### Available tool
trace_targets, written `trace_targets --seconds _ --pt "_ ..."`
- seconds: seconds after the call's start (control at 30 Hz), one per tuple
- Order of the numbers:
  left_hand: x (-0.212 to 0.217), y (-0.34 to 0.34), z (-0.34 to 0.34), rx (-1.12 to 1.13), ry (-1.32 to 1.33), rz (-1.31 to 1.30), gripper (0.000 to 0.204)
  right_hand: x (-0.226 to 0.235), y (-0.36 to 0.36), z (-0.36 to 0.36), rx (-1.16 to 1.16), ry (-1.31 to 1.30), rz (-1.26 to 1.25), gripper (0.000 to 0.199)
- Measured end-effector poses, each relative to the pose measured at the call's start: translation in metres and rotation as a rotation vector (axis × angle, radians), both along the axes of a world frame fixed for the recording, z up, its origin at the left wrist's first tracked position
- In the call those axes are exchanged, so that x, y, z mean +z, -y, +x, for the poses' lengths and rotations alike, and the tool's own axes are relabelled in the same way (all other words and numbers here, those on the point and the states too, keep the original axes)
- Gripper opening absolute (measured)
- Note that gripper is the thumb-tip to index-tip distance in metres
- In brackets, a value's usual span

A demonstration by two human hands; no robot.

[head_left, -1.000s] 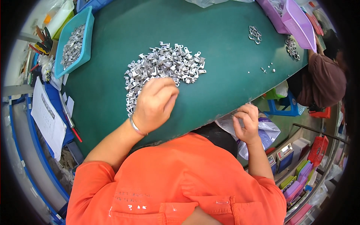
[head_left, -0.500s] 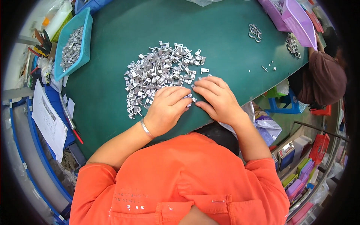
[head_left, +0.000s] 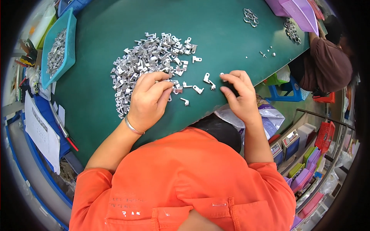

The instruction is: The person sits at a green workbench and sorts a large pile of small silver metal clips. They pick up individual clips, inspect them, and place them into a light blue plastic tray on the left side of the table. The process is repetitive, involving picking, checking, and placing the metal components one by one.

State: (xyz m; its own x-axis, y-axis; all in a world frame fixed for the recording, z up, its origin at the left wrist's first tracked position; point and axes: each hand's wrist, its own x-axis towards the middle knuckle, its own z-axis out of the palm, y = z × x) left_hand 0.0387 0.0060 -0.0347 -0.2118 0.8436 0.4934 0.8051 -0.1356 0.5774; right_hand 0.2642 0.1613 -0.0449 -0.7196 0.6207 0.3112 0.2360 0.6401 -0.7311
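A heap of small silvery metal brackets, each with a hole in a flat tab, lies on the green tabletop. My left hand is at the heap's near right edge, thumb and forefinger curled close together; whether a bracket is between the fingertips is hidden. To the right, my right hand has its thumb and fingers apart, with a small metal piece by the forefinger tip. Several loose brackets lie between the hands.
At the left stands a turquoise basket of metal parts, above a printed sheet. Metal rings and tiny white pieces lie far right, near a purple basket. Another person's dark sleeve is beyond the table edge.
My hands have moved apart, the left one leftward to the heap and the right one rightward. Loose brackets now show between them. The whole view has shifted slightly.
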Motion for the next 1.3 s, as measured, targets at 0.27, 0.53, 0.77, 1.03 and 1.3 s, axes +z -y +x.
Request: trace_targets --seconds 0.27,0.53,0.77,1.03,1.3 --pt "0.005 -0.017 0.022 -0.204 -0.058 -0.021 0.024 0.001 0.003 -0.005 0.072 -0.002 -0.065 0.025" --pt "0.003 -0.032 0.030 -0.165 -0.009 -0.017 0.031 -0.008 0.016 -0.022 -0.041 -0.059 0.328 0.025" --pt "0.009 -0.030 0.034 -0.170 0.777 -0.245 0.034 -0.013 0.035 -0.034 -0.002 -0.479 -0.192 0.025" --pt "0.017 -0.029 0.027 -0.227 1.332 -0.416 0.031 -0.015 0.044 -0.032 0.034 -0.651 -0.384 0.028" --pt "0.028 -0.012 -0.027 0.122 0.862 0.111 0.026 0.006 0.017 -0.021 -0.071 0.023 -0.047 0.024"
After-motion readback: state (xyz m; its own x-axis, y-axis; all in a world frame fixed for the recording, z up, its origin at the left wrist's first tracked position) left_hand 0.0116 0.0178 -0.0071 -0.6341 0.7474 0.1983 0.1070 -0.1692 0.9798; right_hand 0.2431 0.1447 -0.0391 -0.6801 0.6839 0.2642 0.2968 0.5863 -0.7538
